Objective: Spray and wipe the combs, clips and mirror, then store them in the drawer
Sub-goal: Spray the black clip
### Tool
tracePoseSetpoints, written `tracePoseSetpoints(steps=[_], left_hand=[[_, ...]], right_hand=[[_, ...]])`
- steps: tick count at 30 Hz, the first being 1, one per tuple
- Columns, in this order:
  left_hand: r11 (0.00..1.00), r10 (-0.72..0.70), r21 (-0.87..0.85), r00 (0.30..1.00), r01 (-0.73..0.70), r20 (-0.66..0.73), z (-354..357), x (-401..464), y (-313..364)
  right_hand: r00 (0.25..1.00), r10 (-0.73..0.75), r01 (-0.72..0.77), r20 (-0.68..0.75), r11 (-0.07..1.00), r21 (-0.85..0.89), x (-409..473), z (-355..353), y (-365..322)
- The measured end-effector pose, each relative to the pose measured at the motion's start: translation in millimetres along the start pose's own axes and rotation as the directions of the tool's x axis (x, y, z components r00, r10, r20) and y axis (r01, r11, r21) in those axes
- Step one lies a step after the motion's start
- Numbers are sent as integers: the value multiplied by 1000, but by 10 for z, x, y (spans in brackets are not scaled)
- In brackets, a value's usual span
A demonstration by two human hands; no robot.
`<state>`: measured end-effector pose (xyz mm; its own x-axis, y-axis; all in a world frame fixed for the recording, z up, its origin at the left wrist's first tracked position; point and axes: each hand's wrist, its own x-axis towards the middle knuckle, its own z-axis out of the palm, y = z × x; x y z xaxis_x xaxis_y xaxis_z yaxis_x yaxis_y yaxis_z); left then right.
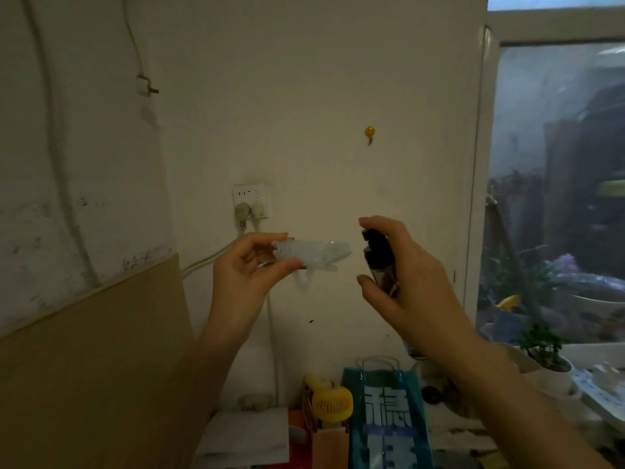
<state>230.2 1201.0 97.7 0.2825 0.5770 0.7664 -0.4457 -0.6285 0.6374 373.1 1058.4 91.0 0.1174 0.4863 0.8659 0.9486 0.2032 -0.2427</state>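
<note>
Over on the left, the left hand [252, 262] is up in front of the wall, pinching one end of a clear, pale bluish hair clip [313, 254] between thumb and fingertips. The clip looks like translucent plastic with a claw hanging under it, though it's blurry. Its long axis runs sideways, free end sticking out right toward the other hand. Just beside that tip, not touching, the right hand [412, 282] is wrapped around a small dark spray bottle [380, 262], index finger on top of the nozzle, which seems aimed left at the clip. So I'd guess a spritz is next.
</note>
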Motion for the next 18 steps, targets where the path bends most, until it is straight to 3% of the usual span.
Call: tracePoseSetpoints(steps=[12,18], left_hand=[[999,47,-5,998,-47,45,167,77,88],[999,28,-24,999,-27,44,191,53,85]], right_hand=[[1000,-30,30,8,994,-108,100,-47,-114],[997,31,-32,-68,999,-22,10,-157,18]])
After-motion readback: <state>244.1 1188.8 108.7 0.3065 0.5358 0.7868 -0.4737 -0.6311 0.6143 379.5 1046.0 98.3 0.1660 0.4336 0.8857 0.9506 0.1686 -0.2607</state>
